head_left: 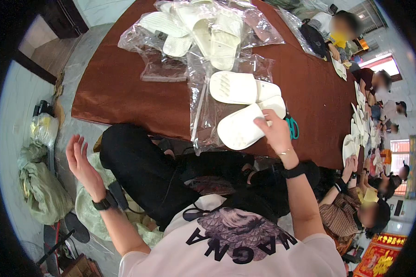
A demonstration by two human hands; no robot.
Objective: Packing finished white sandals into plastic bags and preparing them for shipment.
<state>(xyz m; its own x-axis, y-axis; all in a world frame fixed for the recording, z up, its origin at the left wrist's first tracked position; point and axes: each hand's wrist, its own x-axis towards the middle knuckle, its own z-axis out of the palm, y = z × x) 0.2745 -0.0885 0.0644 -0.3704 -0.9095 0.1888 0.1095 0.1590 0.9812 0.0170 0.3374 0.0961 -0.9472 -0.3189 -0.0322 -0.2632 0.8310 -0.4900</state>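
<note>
A pair of white slide slippers lies on the brown-covered table, partly over a clear plastic bag (200, 117). The farther slipper (233, 87) rests on its own just beyond the nearer slipper (239, 129). My right hand (276, 131) has its thumb and fingers closed on the right edge of that nearer slipper. Just right of this hand lie scissors with teal handles (292, 127), their blades partly hidden. Off the table's left side, my left hand (81, 161) is raised in the air, fingers stretched and holding nothing.
A pile of white slippers in clear bags (203, 32) covers the table's far part. Along the right, several people sit at the brown table (309, 97) with more white slippers (351, 145). Green woven sacks (44, 194) stand on the floor at left.
</note>
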